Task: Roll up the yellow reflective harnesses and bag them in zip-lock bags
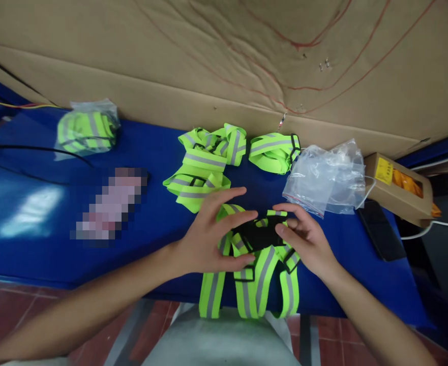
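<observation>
A neon-yellow reflective strap harness (254, 277) with grey stripes lies at the near edge of the blue table (151, 213), its loops hanging over the edge toward my lap. My left hand (208, 234) grips its black middle piece (256, 235) from the left, thumb under and fingers over. On the right side of that same piece, my right hand (303, 239) pinches it with fingertips. Both hands hold the harness together.
Two more folded harnesses, a large one (204, 165) and a small one (273, 151), lie behind my hands. A bagged harness (87, 129) sits far left, empty clear plastic bags (326, 178) at right, then a cardboard box (399, 188) and a dark phone (380, 229). Cardboard sheeting (224, 56) backs the table.
</observation>
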### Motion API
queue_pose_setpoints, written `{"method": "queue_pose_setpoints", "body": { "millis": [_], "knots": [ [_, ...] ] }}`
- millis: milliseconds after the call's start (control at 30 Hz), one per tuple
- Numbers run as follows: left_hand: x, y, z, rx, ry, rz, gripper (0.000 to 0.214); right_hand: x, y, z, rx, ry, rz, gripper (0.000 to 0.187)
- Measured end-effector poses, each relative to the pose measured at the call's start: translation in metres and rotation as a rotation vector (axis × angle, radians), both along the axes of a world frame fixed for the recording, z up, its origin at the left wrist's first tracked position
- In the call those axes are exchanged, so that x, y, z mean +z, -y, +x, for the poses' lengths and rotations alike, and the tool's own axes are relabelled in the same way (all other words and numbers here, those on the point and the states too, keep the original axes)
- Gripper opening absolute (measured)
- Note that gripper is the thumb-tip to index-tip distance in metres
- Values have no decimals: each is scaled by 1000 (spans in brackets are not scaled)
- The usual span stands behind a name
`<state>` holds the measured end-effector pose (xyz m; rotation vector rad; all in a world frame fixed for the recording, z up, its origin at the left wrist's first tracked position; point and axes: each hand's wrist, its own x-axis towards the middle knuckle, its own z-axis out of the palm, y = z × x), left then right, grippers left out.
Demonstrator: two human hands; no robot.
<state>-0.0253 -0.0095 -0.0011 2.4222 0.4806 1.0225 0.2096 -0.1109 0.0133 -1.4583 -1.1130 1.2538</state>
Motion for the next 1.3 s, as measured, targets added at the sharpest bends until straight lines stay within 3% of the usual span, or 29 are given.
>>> {"method": "queue_pose_setpoints", "body": {
  "millis": [100, 433, 600, 700, 833, 967, 1133, 1300],
  "knots": [
    [2, 5, 4, 57, -51, 157, 49, -1, 7, -8, -29, 154, 153, 31],
    [-6, 7, 6, -42, -117, 109, 35, -15, 17, -12, 15, 322, 209, 35],
    [-7, 3, 8, -61, -116, 122, 32, -9, 8, -7, 125, 732, 549, 63],
    [-7, 2, 7, -51, -137, 151, 31, -7, 3, -5, 290, 1020, 652, 74],
    [-8, 2, 5, -33, -187, 132, 27, -11, 1, -8, 420, 1161, 669, 69],
    [-10, 2, 5, -30, -206, 68, 28, -13, 3, -20, 352, 1250, 630, 69],
    [-12, 5, 11, -70, -236, 69, 25, -15, 1, -33, 295, 1320, 476, 68],
    [-4, 4, 12, -41, -407, 89, 37, -15, -4, -21, 253, 1340, 410, 60]
  ]
}}
